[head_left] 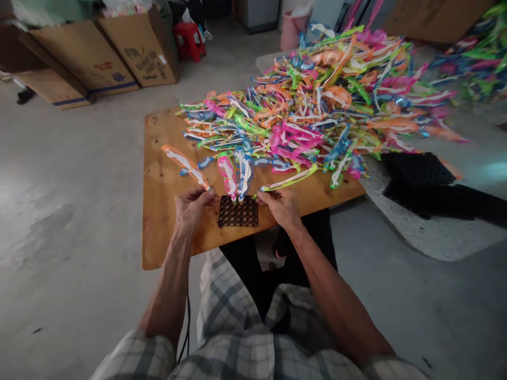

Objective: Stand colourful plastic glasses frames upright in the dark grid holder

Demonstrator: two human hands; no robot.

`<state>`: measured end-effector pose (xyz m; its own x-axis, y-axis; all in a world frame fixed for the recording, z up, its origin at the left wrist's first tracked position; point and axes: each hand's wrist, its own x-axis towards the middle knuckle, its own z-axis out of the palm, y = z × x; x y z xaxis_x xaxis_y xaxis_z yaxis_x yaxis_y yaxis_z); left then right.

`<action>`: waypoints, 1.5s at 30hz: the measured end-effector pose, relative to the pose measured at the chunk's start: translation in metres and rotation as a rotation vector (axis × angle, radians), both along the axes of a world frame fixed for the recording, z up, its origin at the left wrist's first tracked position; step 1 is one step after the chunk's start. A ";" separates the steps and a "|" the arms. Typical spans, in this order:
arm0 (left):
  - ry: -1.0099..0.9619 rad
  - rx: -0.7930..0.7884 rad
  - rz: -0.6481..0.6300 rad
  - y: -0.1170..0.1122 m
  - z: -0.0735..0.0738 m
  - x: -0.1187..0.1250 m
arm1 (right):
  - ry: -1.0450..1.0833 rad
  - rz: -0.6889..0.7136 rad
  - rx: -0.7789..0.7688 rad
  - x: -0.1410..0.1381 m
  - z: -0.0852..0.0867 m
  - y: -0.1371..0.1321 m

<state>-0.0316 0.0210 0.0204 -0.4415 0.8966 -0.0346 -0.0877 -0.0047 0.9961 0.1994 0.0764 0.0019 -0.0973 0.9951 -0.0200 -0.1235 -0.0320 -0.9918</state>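
A small black plastic grid [238, 211] lies near the front edge of the wooden board [162, 221]. A pink toy piece [227, 176] and a blue toy piece [244, 171] stand with their ends in the grid. My left hand [191, 206] is closed on the end of an orange toy piece [184, 165], just left of the grid. My right hand [279, 203] pinches the end of a yellow-green toy piece [290, 179] at the grid's right corner. A big heap of colourful toy pieces [312, 105] covers the far half of the board.
A stack of black grids [420, 182] lies on a white mat to the right. Cardboard boxes [99, 53] lean at the back left, with a red stool [190, 39] and a pink bucket [292, 29] behind. Grey concrete floor surrounds the board. My lap in checked cloth is below.
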 end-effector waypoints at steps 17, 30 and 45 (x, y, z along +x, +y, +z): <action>0.132 0.037 -0.035 -0.033 -0.002 0.029 | -0.082 0.039 0.135 0.001 -0.009 -0.036; 0.230 -0.040 -0.100 -0.034 -0.012 0.037 | -0.387 0.112 0.493 -0.005 0.003 -0.037; 0.416 0.064 -0.212 -0.027 -0.006 0.039 | -0.631 0.270 0.632 -0.013 0.012 -0.036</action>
